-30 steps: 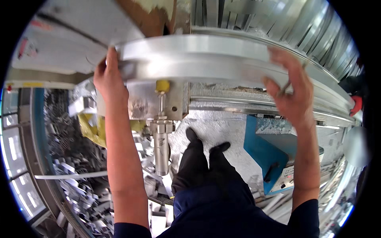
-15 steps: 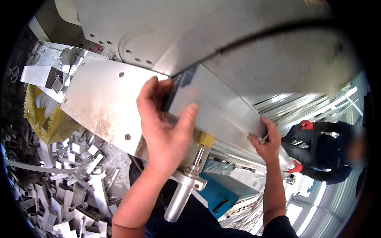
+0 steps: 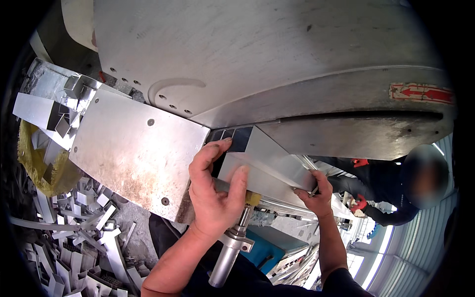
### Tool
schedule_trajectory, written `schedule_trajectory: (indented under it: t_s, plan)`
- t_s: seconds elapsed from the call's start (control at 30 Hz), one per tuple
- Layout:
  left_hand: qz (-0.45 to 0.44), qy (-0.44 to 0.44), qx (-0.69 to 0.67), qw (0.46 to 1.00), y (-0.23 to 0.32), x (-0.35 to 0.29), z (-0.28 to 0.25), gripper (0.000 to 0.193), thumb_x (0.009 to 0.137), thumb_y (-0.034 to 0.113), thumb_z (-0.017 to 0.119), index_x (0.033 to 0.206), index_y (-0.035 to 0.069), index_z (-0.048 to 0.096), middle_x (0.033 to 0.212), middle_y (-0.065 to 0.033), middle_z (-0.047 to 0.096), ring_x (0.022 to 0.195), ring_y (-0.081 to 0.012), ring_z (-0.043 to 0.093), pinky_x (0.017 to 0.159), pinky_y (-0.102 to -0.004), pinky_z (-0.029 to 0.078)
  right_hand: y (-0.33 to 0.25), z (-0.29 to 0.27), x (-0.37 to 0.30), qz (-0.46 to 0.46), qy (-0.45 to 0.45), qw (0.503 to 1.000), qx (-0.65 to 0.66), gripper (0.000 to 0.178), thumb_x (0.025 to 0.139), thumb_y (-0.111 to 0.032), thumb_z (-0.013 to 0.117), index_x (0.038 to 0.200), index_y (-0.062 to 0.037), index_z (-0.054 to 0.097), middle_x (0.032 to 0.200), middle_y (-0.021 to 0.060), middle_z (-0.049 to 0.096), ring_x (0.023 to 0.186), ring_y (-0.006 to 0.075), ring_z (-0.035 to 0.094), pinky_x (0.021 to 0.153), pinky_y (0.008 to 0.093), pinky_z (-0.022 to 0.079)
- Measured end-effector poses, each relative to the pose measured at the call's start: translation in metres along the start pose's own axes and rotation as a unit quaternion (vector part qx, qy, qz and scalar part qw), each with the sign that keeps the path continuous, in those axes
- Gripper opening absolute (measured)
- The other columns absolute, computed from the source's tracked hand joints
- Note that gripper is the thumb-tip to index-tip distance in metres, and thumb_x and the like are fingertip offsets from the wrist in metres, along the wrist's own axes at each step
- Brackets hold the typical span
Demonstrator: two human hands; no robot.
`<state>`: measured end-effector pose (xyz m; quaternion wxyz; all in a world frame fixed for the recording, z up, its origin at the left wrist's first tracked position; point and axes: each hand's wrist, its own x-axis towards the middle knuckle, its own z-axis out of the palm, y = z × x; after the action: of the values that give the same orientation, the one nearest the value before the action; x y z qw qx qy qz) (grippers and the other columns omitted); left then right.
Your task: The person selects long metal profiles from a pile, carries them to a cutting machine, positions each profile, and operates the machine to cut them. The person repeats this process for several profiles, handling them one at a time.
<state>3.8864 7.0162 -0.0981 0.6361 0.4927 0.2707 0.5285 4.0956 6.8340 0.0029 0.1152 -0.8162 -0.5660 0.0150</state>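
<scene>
A silvery aluminium box profile (image 3: 269, 173) lies beside the flat metal plate of a machine, under a large metal guard. My left hand (image 3: 210, 193) is curled round its left end, with the thumb along the near face and the fingertips over the top edge. At the other end, my right hand (image 3: 316, 195) grips the profile between thumb and fingers. Just below the left hand, a metal cylinder (image 3: 228, 255) with a rod and a yellow pad (image 3: 253, 198) points up at the profile's near side. Part of the left end is hidden behind my fingers.
The bolted metal plate (image 3: 138, 148) extends left of the profile, below the big guard (image 3: 247, 49). Metal offcuts (image 3: 84, 247) are heaped at lower left, near a yellow sack (image 3: 37, 168). A blue cabinet (image 3: 264, 250) stands below. At right is another person (image 3: 388, 185) with red gloves.
My view has shifted, so the guard's lower edge and a red arrow label now show. Both hands stay on the profile. Dark slots beside its left end show more clearly.
</scene>
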Motion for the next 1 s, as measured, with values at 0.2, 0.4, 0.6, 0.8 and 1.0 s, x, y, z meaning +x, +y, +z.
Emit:
schedule_trajectory:
  t_s: [0.2, 0.4, 0.6, 0.8, 1.0]
  plan:
    - [0.012, 0.008, 0.042, 0.999, -0.002, 0.0, -0.001, 0.052, 0.082, -0.001, 0.067, 0.126, 0.001, 0.039, 0.123, -0.0202, 0.052, 0.114, -0.0281, 0.055, 0.099, -0.0367, 0.043, 0.001, -0.002, -0.001, 0.003, -0.01, 1.0, 0.004, 0.062, 0.059, -0.015, 0.088, 0.11, -0.0047, 0.055, 0.093, 0.0129, 0.064, 0.077, 0.0265, 0.064, 0.069, 0.0333, 0.052]
    - [0.008, -0.018, 0.068, 0.998, -0.003, 0.0, -0.005, 0.053, 0.084, 0.0, 0.065, 0.128, 0.001, 0.037, 0.126, -0.0197, 0.05, 0.117, -0.0269, 0.052, 0.101, -0.0367, 0.041, 0.003, 0.002, -0.003, 0.013, -0.007, 1.0, 0.017, 0.062, 0.059, -0.015, 0.088, 0.11, -0.0046, 0.056, 0.093, 0.0131, 0.064, 0.078, 0.026, 0.064, 0.069, 0.0333, 0.052]
    - [0.02, -0.012, 0.034, 0.999, -0.009, 0.0, -0.005, 0.061, 0.082, -0.002, 0.065, 0.132, 0.002, 0.031, 0.133, -0.0212, 0.042, 0.123, -0.0284, 0.046, 0.103, -0.038, 0.038, 0.0, 0.003, 0.002, 0.019, -0.024, 0.999, 0.011, 0.06, 0.059, -0.015, 0.089, 0.108, -0.0044, 0.056, 0.094, 0.0132, 0.064, 0.08, 0.0267, 0.064, 0.07, 0.034, 0.052]
    - [0.026, -0.013, -0.055, 0.998, -0.006, 0.002, -0.007, 0.072, 0.078, -0.006, 0.066, 0.134, 0.005, 0.022, 0.139, -0.0217, 0.033, 0.125, -0.0277, 0.043, 0.106, -0.0389, 0.035, 0.006, 0.006, -0.004, -0.001, -0.015, 1.0, -0.002, 0.065, 0.061, -0.02, 0.088, 0.114, -0.0023, 0.053, 0.097, 0.014, 0.064, 0.082, 0.0274, 0.064, 0.074, 0.0346, 0.051]
    - [0.041, 0.004, -0.028, 0.999, -0.005, -0.001, -0.013, 0.07, 0.077, -0.008, 0.067, 0.132, 0.005, 0.025, 0.134, -0.0226, 0.039, 0.124, -0.0277, 0.044, 0.107, -0.0393, 0.034, 0.003, 0.01, 0.001, -0.008, -0.002, 1.0, 0.015, 0.06, 0.061, -0.019, 0.088, 0.109, -0.0045, 0.055, 0.095, 0.0138, 0.064, 0.08, 0.0293, 0.064, 0.071, 0.036, 0.052]
